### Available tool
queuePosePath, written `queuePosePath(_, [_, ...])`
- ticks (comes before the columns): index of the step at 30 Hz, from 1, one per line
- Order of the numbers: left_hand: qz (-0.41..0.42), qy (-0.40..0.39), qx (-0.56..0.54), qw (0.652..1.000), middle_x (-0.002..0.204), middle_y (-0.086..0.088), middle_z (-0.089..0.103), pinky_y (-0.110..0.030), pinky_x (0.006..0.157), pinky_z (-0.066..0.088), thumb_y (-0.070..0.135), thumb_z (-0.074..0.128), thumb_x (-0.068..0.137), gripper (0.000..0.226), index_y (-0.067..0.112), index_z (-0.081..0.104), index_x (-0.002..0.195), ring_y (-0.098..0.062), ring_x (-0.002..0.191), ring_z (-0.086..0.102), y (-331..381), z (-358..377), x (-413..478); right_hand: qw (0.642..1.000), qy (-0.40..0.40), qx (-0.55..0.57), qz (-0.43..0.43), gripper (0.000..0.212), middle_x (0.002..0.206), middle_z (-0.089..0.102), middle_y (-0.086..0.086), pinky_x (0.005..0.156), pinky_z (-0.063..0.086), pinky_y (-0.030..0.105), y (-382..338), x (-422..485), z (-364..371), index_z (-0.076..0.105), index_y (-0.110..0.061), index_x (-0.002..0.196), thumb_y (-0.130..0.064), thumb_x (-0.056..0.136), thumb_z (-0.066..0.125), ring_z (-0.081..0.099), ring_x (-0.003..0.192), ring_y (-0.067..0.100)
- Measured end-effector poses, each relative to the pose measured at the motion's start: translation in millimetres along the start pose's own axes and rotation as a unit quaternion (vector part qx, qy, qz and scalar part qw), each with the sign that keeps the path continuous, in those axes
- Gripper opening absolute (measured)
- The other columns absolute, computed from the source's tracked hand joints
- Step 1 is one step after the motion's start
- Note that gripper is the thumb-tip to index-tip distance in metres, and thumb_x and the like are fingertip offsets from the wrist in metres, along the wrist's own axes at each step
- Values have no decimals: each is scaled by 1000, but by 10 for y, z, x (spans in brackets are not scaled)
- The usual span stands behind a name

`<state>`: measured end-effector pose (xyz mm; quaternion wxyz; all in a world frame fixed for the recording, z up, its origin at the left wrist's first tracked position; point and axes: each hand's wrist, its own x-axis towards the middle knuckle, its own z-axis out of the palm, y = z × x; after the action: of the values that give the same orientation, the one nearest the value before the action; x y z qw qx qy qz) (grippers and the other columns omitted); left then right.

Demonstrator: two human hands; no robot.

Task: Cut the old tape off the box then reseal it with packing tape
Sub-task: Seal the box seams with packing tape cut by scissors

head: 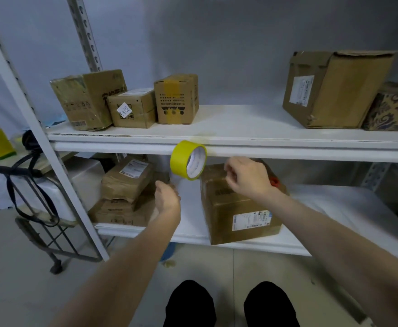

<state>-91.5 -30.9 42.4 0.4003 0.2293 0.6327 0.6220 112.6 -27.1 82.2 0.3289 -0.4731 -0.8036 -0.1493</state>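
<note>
Brown cardboard, creased and banded with glossy old tape: the box (238, 208) stands on the lower white shelf (252, 247), with a printed label on its front face. The right hand (247, 178) hovers over the box's top, fingers curled. I cannot tell whether they pinch anything. A small orange object (274, 181) peeks out behind that hand. The tape roll (188, 160) is a smooth yellow ring with a white inner core. It hangs in the air just left of the box's top corner, in front of the upper shelf (287, 147) edge and between the two hands, with no visible contact with either. The left hand (167, 197) is below the roll, loosely relaxed and holding nothing.
</note>
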Motion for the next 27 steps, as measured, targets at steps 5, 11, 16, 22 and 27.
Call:
queuePosePath(5, [-66,-119,160,978,64,-6,43,-24,52,28,16,39,91,17,9,47,78,-22,55,44,-318,143,-150,902,-272,-117,314,46,133,46,15,97,41,44,461,-240,183,45,-6,134,-22,91,52,43,125,32])
queuePosePath(11, [23,-196,337,921,88,-9,58,-31,75,45,11,53,85,2,13,52,85,-31,93,59,-303,364,-325,889,-299,-73,339,39,110,63,11,85,51,37,669,-307,168,64,-11,107,-44,87,57,57,104,29])
queuePosePath(16, [87,-252,391,881,133,-12,51,-32,96,45,5,51,89,43,17,51,131,-33,121,51,-374,438,-368,926,-238,-16,293,42,75,65,-6,63,53,28,557,-338,-188,63,-22,77,-63,69,68,63,72,15])
queuePosePath(22, [148,-252,445,847,125,-16,55,-40,97,49,2,46,87,45,18,54,129,-34,108,57,-445,549,-430,927,-137,201,285,30,77,66,-12,61,47,23,463,-445,-935,71,-26,86,-45,63,75,61,79,8])
queuePosePath(27, [172,-215,490,827,135,-13,46,-34,98,45,5,50,89,47,14,49,136,-32,118,53,-467,581,-572,916,33,194,350,47,91,67,-4,68,51,25,463,-230,-1139,70,-17,105,-53,75,72,62,86,12])
